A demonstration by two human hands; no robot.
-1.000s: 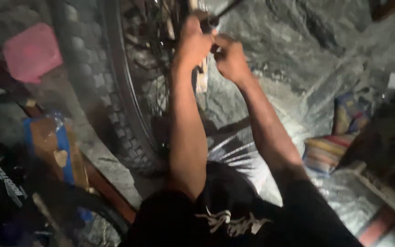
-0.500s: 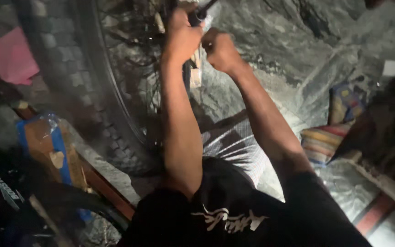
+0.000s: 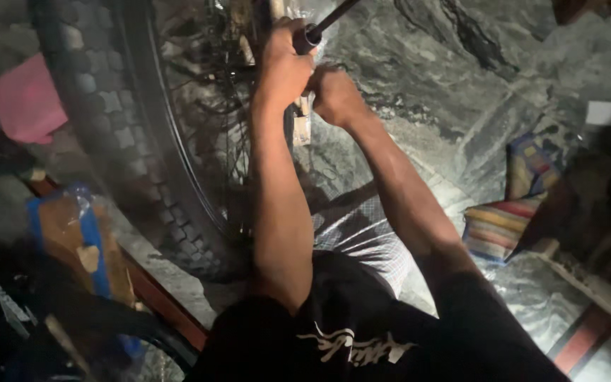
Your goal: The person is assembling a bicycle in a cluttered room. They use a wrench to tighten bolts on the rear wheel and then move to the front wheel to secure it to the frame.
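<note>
Gripping a dark tool (image 3: 323, 25) at the wheel (image 3: 178, 134) hub, the left hand (image 3: 284, 67) is wrapped tight round its handle — for leverage, prob. The right hand (image 3: 334, 95), fisted just beside, is closed on sth I can't make out. No containers in view (only a striped cloth (image 3: 500, 226) on the floor).

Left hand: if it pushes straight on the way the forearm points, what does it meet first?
Most likely the wheel hub just beyond the left hand, which already grips the dark tool handle. Depth is unclear in this dim view.
</note>
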